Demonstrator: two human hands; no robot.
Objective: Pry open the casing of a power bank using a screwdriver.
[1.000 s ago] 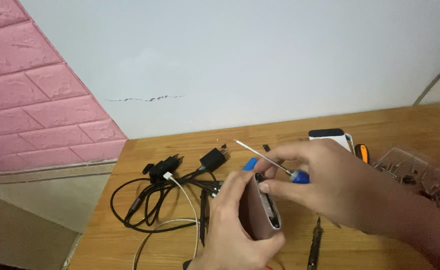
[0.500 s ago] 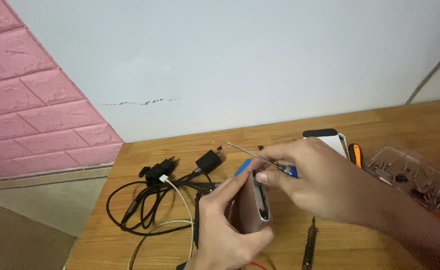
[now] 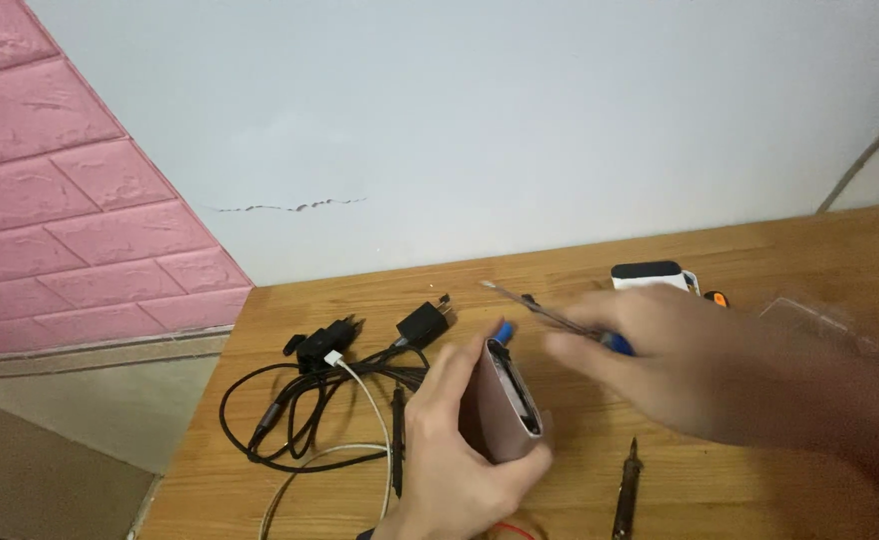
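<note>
Right hand [image 3: 700, 375] has shifted rightward since the earlier frame, blurred, pinching a blue-handled screwdriver [image 3: 550, 318] whose shaft points toward upper left of frame. Left hand [image 3: 460, 440] at lower centre wraps a pink-grey power bank [image 3: 505, 405], long axis running top to bottom, open edge facing right. Screwdriver tip sits just above the power bank's upper end. Black cables [image 3: 310, 400] lie left on the wooden table [image 3: 760, 480].

A rose-gold slim metal power bank [image 3: 505, 405] with a silvery edge sits in the left hand [image 3: 450, 450]. The right hand [image 3: 680, 375] holds a blue-handled thin steel screwdriver [image 3: 560, 322]. Beneath lies a honey-brown planked wooden table [image 3: 780, 250]. To the left are tangled black cables [image 3: 300, 410] and one white cable [image 3: 360, 395]. Far left, a pink brick-patterned wall panel [image 3: 70, 200] meets a pale grey-white wall [image 3: 520, 110].
</note>
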